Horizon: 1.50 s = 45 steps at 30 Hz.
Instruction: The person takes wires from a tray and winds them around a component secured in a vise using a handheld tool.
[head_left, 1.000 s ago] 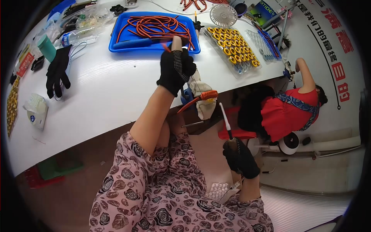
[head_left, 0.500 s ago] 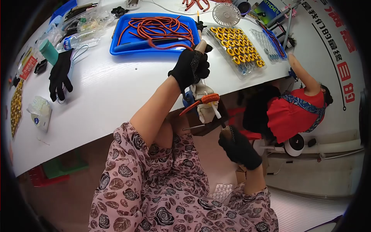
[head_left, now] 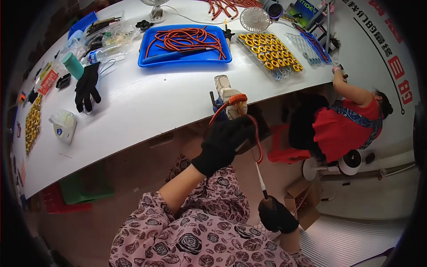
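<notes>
A ring-shaped coil wound with orange-red wire is gripped in a clamp with pale padded jaws at the table's edge. Just below it, my left hand, in a black glove, is closed at the wire, its grasp partly hidden by the fingers. A loop of the wire hangs down past these fingers on the right. Lower right, my right hand, also gloved, wraps round the handle of a hook tool with a white shaft. Its thin tip points up to the bottom of the wire loop.
On the white table stands a blue tray of cut wires and a blue-handled tool. Yellow-ringed coils fill a clear pack beside a small fan. A spare black glove lies left. A person in red sits at right.
My left hand has come down from above the clamp to below the coil. My right hand has moved down with the tool, and a wire loop now hangs below the coil.
</notes>
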### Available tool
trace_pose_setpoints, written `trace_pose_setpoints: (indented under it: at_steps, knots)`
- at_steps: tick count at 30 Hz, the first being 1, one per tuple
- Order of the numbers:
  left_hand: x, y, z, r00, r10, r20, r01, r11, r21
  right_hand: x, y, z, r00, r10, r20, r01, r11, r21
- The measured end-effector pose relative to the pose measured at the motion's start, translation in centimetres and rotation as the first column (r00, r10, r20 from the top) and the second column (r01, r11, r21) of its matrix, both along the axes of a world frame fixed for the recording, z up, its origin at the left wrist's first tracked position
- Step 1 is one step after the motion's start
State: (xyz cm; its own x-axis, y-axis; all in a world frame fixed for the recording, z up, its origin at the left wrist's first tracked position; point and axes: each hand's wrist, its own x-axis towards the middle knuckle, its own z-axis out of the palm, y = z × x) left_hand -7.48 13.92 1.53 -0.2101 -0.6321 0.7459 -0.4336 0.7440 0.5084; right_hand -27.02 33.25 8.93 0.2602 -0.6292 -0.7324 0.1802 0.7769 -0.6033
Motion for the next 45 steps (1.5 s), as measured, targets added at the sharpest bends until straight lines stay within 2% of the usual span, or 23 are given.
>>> trace_pose_setpoints:
  at_steps: [1,4,6,7,8,9,10,12,13,14,16,17,18,19,26,28,31,35,38,40,42,43,45]
  knots:
    - [-0.3,0.3,-0.3,0.994,-0.040,0.103,0.052,0.993,-0.111,-0.4,0.7,0.3,1.000,0.000,0.000,0.000,1.000,-0.006]
    - [-0.3,0.7,0.2,0.982,-0.060,0.180,0.085,0.987,-0.136,-1.1,2.4,0.3,0.996,-0.014,-0.091,0.020,0.997,0.073]
    - [-0.3,0.8,0.0,0.979,-0.049,0.200,0.081,0.985,-0.154,-1.8,2.9,-1.9,0.809,-0.570,0.142,0.537,0.816,0.215]
    - [-0.2,0.7,-0.1,0.974,-0.035,0.224,0.074,0.983,-0.169,-2.9,2.9,-3.4,0.811,-0.569,0.138,0.537,0.817,0.211]
    - [0.0,0.7,-0.2,0.975,-0.032,0.220,0.071,0.983,-0.169,-4.2,2.6,-5.1,0.859,-0.404,-0.315,0.368,0.914,-0.170]
    - [0.3,0.8,-0.3,0.979,-0.025,0.204,0.063,0.981,-0.185,-5.1,2.5,-6.6,0.620,-0.310,-0.721,0.005,0.920,-0.392]
    - [0.7,0.7,-0.5,0.982,-0.017,0.188,0.056,0.978,-0.201,-5.2,1.9,-7.3,0.621,-0.307,-0.721,0.003,0.921,-0.389]
    - [2.8,0.4,1.5,0.990,-0.009,0.139,0.034,0.983,-0.180,-4.5,-0.5,-7.9,0.303,-0.398,-0.866,-0.340,0.804,-0.488]
    - [3.7,0.1,2.5,0.996,0.001,0.090,0.013,0.987,-0.161,1.1,-3.8,-0.7,0.268,-0.474,-0.839,-0.437,0.716,-0.544]
    - [4.1,-0.5,3.1,0.996,0.004,0.086,0.010,0.988,-0.157,0.6,-4.8,-1.4,0.267,-0.469,-0.842,-0.440,0.717,-0.540]
    - [4.5,-2.1,3.8,0.933,0.125,-0.337,-0.074,0.984,0.161,-0.9,-6.3,-3.7,0.542,-0.347,-0.765,-0.292,0.776,-0.559]
    - [4.5,-3.2,3.7,0.932,0.127,-0.339,-0.073,0.983,0.166,-1.2,-7.4,-3.7,0.540,-0.344,-0.768,-0.293,0.779,-0.554]
    - [4.5,-4.6,3.5,0.904,0.144,-0.403,-0.093,0.985,0.144,-1.4,-8.9,-3.5,0.772,-0.361,-0.523,0.046,0.852,-0.521]
    - [4.3,-5.9,3.3,0.870,0.159,-0.466,-0.113,0.986,0.124,-1.7,-10.2,-3.3,0.877,-0.434,-0.209,0.349,0.871,-0.345]
    - [4.3,-12.3,1.3,0.672,-0.044,-0.740,0.335,0.908,0.251,-0.9,-12.9,-0.5,0.846,-0.447,-0.292,0.307,0.854,-0.419]
    - [3.6,-13.2,1.6,0.708,-0.007,-0.706,0.294,0.912,0.286,-0.9,-12.9,-0.4,0.894,-0.121,-0.431,0.004,0.965,-0.261]
    - [3.3,-15.2,1.0,0.552,-0.149,-0.821,0.565,0.790,0.237,-0.1,-13.8,-0.3,0.928,0.061,-0.368,-0.116,0.985,-0.130]
    - [2.5,-16.9,0.3,0.598,0.005,-0.801,0.587,0.678,0.442,2.0,-17.3,-0.5,0.925,0.099,-0.367,-0.176,0.967,-0.183]
    - [2.4,-17.3,-0.3,0.458,-0.130,-0.880,0.726,0.626,0.285,2.7,-19.1,-0.1,0.936,0.175,-0.307,-0.251,0.940,-0.232]
    - [2.1,-19.0,-1.7,0.538,-0.099,-0.837,0.691,0.620,0.371,2.6,-19.1,1.0,0.848,0.221,-0.483,-0.361,0.907,-0.218]
    - [2.1,-19.7,-2.3,0.406,-0.099,-0.908,0.781,0.554,0.289,2.1,-17.4,0.8,0.856,0.177,-0.487,-0.307,0.930,-0.201]
    - [2.4,-19.2,-1.4,0.540,-0.079,-0.838,0.700,0.595,0.395,1.7,-16.0,0.5,0.861,0.134,-0.491,-0.251,0.951,-0.181]
    - [2.3,-18.8,-1.1,0.545,-0.032,-0.838,0.674,0.611,0.415,1.2,-12.4,-1.1,0.811,0.157,-0.564,-0.336,0.914,-0.228]
